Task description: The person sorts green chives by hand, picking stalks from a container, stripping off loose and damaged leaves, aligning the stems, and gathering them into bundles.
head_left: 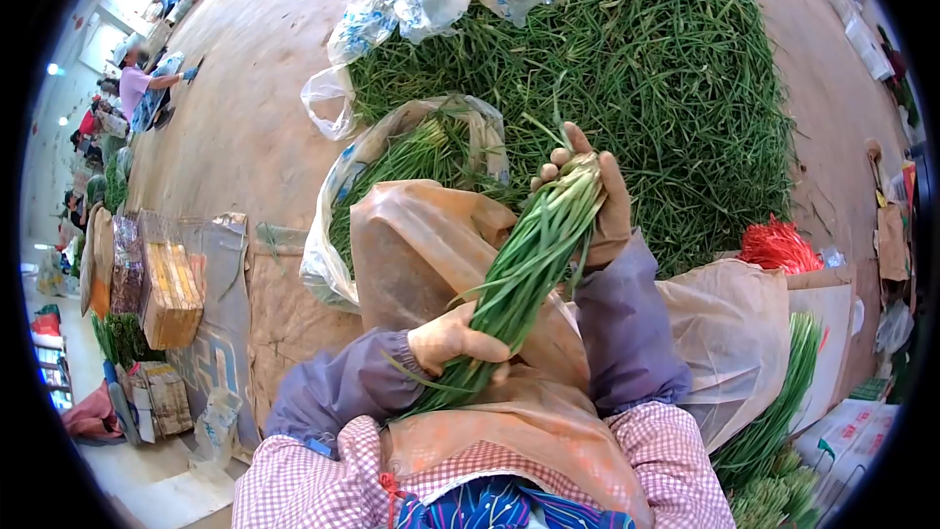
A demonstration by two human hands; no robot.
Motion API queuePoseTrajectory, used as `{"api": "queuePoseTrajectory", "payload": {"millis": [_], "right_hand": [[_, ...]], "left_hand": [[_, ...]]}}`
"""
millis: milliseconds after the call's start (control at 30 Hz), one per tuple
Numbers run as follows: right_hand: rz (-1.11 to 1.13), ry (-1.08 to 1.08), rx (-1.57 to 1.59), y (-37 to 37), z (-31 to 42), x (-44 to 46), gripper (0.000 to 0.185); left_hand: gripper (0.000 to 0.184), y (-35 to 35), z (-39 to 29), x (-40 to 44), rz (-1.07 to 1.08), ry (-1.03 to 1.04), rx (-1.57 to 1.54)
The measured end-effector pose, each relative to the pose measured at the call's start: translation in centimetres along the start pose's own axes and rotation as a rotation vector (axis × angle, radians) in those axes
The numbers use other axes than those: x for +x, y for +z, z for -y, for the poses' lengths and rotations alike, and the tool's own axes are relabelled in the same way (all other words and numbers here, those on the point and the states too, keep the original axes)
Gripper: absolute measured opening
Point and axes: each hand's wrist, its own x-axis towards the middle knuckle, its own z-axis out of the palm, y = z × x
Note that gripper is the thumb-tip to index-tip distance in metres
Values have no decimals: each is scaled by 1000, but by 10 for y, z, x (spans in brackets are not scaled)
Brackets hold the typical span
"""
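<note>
A bunch of green chives [539, 250] lies slanted across my lap, its pale stem ends pointing up and to the right. My right hand [609, 198] is closed around those pale ends, palm upward with the fingertips showing. Lower down, my left hand [455, 341] grips the leafy part, thumb across the top. Beneath the bunch, a translucent orange-tinted apron [421, 235] covers my knees. Just beyond my knees stands an open white plastic bag [328, 235] with more chives [416, 162] in it.
A large heap of loose chives [646, 88] covers the floor ahead, with plastic sheeting [431, 5] along its far edge. Red ties [780, 245] lie at its right corner. Bundled chives [783, 402] are at my right side. Cartons [171, 284] stand left. Another person [137, 88] works far left.
</note>
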Motion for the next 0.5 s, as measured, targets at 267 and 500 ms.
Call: {"api": "queuePoseTrajectory", "payload": {"millis": [267, 500], "right_hand": [[-201, -26, -517, -38, 64, 25, 22], [209, -195, -1875, 37, 70, -32, 69]], "left_hand": [[35, -24, 13, -21, -54, -100, -111], [37, -39, 9, -35, -95, -94, -178]]}}
